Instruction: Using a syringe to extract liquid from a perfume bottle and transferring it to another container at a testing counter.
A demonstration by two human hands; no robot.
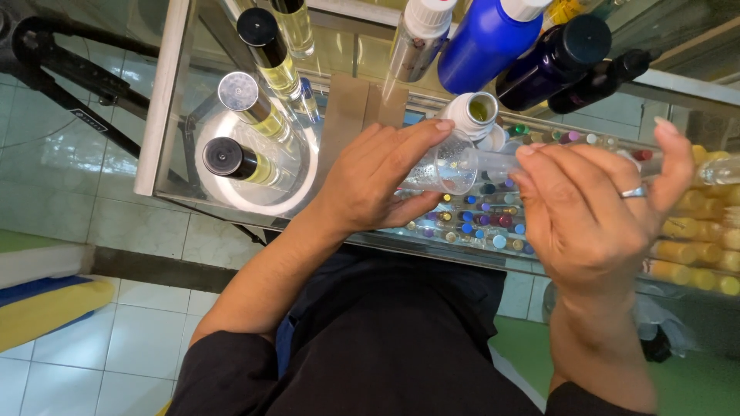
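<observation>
Left hand (381, 181) grips clear bottle (447, 166), right hand (593, 204) syringe (501, 160).

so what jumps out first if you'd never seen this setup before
Dead centre, the left hand grips a small clear container while the right hand, a ring on one finger, holds a clear syringe-like tube to it, above a glass counter. Behind them stands a big blue bottle beside dark ones, and tall bottles of yellow liquid line up at the left.
</observation>
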